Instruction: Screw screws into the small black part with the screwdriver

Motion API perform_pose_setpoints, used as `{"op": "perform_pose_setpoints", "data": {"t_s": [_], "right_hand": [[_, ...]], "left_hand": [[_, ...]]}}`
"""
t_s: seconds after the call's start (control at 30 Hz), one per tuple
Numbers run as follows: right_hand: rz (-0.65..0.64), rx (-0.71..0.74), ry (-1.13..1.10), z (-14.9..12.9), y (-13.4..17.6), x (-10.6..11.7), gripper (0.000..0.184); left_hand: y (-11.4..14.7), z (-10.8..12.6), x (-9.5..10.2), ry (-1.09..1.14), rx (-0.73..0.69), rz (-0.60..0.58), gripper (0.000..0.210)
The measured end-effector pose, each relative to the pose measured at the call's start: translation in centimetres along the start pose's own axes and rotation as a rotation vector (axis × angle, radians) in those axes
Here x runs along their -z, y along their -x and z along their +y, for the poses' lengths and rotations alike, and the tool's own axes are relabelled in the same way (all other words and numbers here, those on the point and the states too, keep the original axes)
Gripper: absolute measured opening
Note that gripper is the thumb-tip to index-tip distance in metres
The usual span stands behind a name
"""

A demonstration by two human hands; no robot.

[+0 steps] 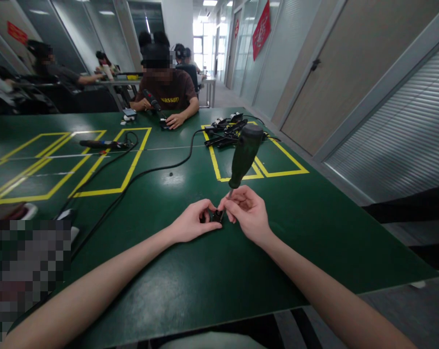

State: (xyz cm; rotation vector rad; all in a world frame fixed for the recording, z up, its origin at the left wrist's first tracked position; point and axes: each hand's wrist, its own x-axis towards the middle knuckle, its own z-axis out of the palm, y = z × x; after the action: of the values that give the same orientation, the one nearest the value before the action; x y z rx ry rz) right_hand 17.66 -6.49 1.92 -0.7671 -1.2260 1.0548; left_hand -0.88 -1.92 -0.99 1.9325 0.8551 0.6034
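Thumb and fingers of my left hand (195, 220) grip a small black part (217, 215) low over the green table (161, 286). Its exact kind is too small to make out. My right hand (249, 212) pinches the metal shaft of a screwdriver (245, 156) close to that part. The thick dark handle points up and leans slightly right, above my fingers. Where the screwdriver's tip meets the black part is hidden by my fingertips.
Several black devices with cables (227, 132) lie heaped at the far right, in yellow tape outlines. A black cable (161, 168) crosses the table, and a dark tool (103, 144) lies left. A co-worker (168, 92) sits opposite, holding a power screwdriver (153, 101).
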Motion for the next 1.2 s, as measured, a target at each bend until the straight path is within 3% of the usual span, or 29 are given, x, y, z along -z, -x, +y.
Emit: {"op": "perform_pose_setpoints", "data": {"t_s": [1.2], "right_hand": [[-0.043, 0.014, 0.021, -0.25, 0.06, 0.12, 0.033]], "left_hand": [[0.04, -0.19, -0.04, -0.017, -0.032, -0.001, 0.032]]}}
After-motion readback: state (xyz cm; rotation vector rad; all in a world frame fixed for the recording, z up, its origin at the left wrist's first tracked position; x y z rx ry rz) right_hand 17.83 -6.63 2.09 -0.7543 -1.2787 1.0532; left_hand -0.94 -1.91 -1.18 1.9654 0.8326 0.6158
